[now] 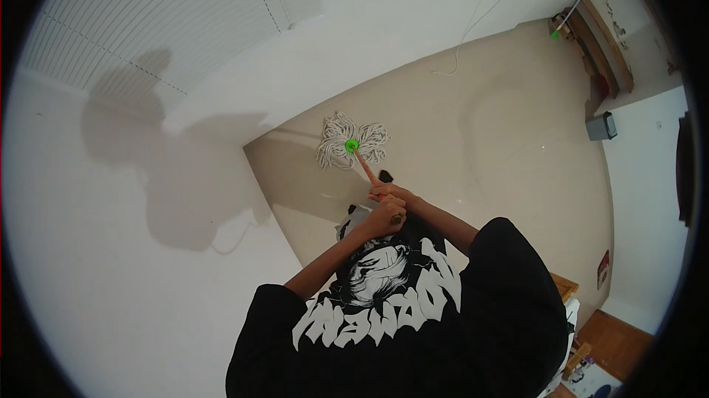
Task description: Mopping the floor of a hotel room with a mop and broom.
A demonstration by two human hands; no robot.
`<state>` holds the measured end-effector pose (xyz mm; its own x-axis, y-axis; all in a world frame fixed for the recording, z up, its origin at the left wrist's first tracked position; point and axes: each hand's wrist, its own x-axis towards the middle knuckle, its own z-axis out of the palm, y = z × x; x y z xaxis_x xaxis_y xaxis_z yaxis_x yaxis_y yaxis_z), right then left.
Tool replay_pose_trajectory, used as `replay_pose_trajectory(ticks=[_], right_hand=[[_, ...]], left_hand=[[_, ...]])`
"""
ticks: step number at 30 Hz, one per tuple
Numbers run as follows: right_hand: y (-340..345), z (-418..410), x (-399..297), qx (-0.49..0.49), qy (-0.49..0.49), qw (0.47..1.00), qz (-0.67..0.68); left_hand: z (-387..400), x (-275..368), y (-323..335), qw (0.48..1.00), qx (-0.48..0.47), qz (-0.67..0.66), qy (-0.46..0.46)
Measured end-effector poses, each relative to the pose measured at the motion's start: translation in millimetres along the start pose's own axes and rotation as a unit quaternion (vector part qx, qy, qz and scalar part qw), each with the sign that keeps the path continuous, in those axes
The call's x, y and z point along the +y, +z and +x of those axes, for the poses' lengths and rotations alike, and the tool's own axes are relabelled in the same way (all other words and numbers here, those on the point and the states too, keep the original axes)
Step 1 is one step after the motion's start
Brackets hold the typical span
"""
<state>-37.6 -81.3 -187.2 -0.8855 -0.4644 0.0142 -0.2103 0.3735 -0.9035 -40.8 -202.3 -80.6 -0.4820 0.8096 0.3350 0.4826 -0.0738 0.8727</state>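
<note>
Both my hands grip the orange handle of a string mop, one above the other. My left hand (385,219) is closed round the handle near its top end, which pokes out of the fist. Lower down the pole, my right hand (392,192) wraps the handle (366,167). Which arm is which is judged from the picture: the left-side arm reaches the upper end. The mop head of off-white cotton strings (338,140) lies spread on the beige floor, with a green round socket (352,146) at its centre.
White walls meet the floor (432,104) in a corner left of the mop. A thin white cord (457,57) hangs down onto the floor. A grey bin (602,126) stands by the right wall, and wooden boards (595,46) lie at the upper right.
</note>
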Motion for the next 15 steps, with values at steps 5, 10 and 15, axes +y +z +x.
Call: replay_pose_trajectory(ticks=[5, 10, 15], right_hand=[[13.8, -2.0, -11.8, -0.011, -0.048, 0.998, -0.033], [29.1, 1.8, 16.2, 0.003, -0.110, 0.993, -0.035], [23.7, 30.6, 60.5, 0.056, -0.046, 0.997, 0.004]], left_hand=[[-18.9, 3.4, 5.0, 0.999, 0.001, 0.015, 0.037], [-31.3, -13.4, 14.1, 0.999, -0.016, 0.017, 0.023], [-22.3, -61.2, 4.3, 0.999, -0.031, 0.029, 0.014]])
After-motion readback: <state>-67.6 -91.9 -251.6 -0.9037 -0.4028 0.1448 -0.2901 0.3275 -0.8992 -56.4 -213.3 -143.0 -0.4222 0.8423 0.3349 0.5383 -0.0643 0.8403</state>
